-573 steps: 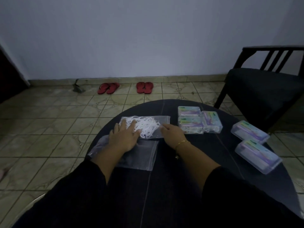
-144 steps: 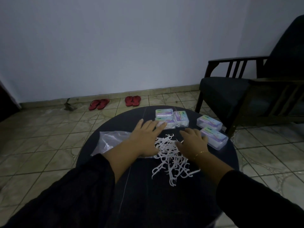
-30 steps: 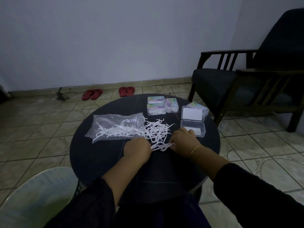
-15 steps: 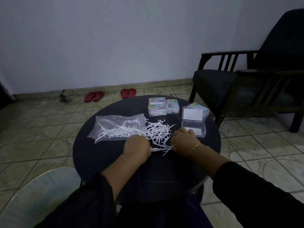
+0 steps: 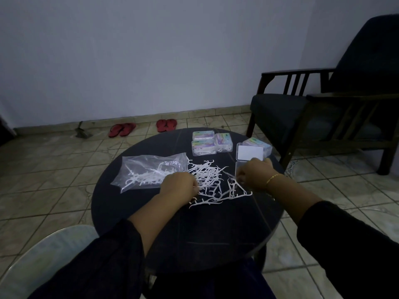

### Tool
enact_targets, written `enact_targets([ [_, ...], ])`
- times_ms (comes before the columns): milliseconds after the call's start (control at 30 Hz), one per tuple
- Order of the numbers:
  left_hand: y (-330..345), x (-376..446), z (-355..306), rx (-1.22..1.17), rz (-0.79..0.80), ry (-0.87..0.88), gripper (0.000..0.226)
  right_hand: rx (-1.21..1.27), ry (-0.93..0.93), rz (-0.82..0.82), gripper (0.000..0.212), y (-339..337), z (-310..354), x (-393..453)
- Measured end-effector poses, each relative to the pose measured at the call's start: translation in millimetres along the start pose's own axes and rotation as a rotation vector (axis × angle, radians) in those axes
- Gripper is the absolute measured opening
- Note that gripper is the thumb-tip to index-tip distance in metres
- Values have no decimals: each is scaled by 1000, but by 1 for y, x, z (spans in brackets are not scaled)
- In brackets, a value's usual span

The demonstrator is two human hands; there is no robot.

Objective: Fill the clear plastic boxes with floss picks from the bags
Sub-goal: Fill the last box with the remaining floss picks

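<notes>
Gathering step: the left hand [image 5: 178, 186] pinches floss picks [image 5: 207, 178] mid-table; the right hand [image 5: 253, 176], fingers curled on picks, needs to reach the open box [image 5: 250, 154] at the table's right edge.

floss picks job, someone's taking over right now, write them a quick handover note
Left hand: fingers curled at the loose pile of floss picks, apparently pinching some.
Right hand: curled, pinching picks just in front of the open box, whose lid stands raised.
The bag lies left of the pile on the round table, still holding picks.
Done: three closed boxes at the table's far side appear filled. A fourth closed box sits behind the open one; its contents are unclear.
Left: fill the open box from the pile, close it, then empty the bag.
</notes>
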State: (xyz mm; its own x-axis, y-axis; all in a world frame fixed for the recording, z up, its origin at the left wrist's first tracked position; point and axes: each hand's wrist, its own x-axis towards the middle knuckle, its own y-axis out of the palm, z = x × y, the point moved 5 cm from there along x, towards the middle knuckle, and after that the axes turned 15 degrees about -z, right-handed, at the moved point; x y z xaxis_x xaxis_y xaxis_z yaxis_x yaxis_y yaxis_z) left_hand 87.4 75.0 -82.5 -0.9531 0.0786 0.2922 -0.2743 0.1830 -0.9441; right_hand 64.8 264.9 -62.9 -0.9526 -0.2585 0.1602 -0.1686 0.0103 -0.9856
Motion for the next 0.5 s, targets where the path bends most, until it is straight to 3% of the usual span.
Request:
enact_targets([
  [333, -1, 36, -36, -81, -39, 43, 24, -46, 142, -164, 29, 4, -52, 23],
  [500, 10, 55, -54, -140, -52, 52, 23, -22, 159, -109, 30, 22, -62, 30],
])
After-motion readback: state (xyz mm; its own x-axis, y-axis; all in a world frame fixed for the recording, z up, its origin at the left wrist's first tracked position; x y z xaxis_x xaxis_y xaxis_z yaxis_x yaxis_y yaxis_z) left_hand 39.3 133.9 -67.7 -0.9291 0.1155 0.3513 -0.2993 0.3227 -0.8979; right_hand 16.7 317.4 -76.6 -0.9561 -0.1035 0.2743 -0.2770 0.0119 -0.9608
